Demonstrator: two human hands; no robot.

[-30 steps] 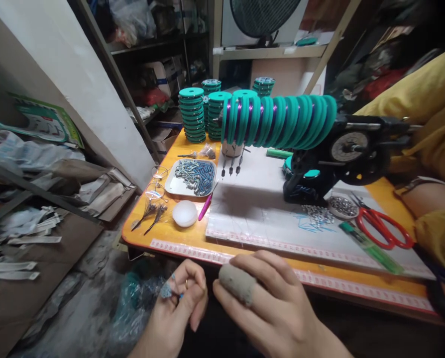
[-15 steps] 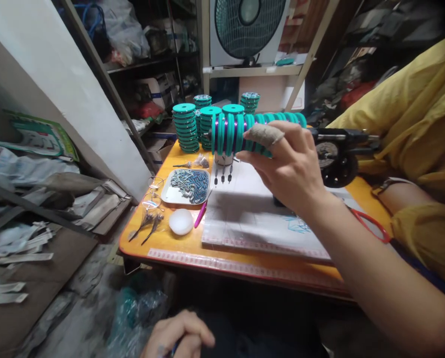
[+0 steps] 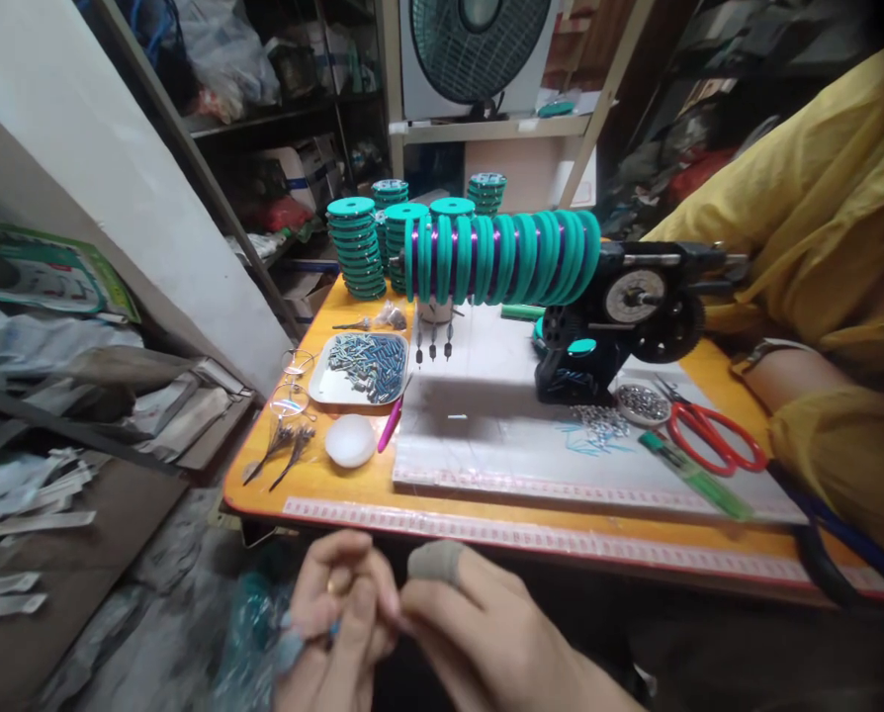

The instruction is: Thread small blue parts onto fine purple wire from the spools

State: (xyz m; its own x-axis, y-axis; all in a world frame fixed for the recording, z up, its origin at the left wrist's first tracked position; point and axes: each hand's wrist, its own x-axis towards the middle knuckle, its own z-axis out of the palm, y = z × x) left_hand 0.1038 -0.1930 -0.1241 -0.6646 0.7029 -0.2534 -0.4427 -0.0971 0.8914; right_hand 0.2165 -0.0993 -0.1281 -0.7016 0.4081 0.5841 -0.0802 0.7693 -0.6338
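My left hand (image 3: 338, 623) is low in front of the table edge, its fingers curled in a pinch. A bit of blue and a small brass-coloured round spot show among them; what it holds is too small to name. My right hand (image 3: 486, 618), a grey wrap (image 3: 437, 562) round one finger, is closed with its fingertips against the left hand's; anything between them is hidden. Beyond, a row of teal spools (image 3: 505, 259) wound with purple sits on the spindle of a black winding machine (image 3: 586, 366). Small dark weights (image 3: 433, 350) hang under the row's left end.
Stacks of teal spools (image 3: 357, 252) stand behind. At left are a tray of small metal pieces (image 3: 368, 366), a white dome-shaped object (image 3: 350, 440) and a magenta-handled tool (image 3: 391, 427). Red scissors (image 3: 716, 440) lie right, near a dish of beads (image 3: 643, 403). A yellow-clothed person (image 3: 820, 198) sits right.
My right hand has left the spool row and come down to meet my left hand at the bottom. The view has shifted slightly; the machine, beads and scissors now show uncovered.
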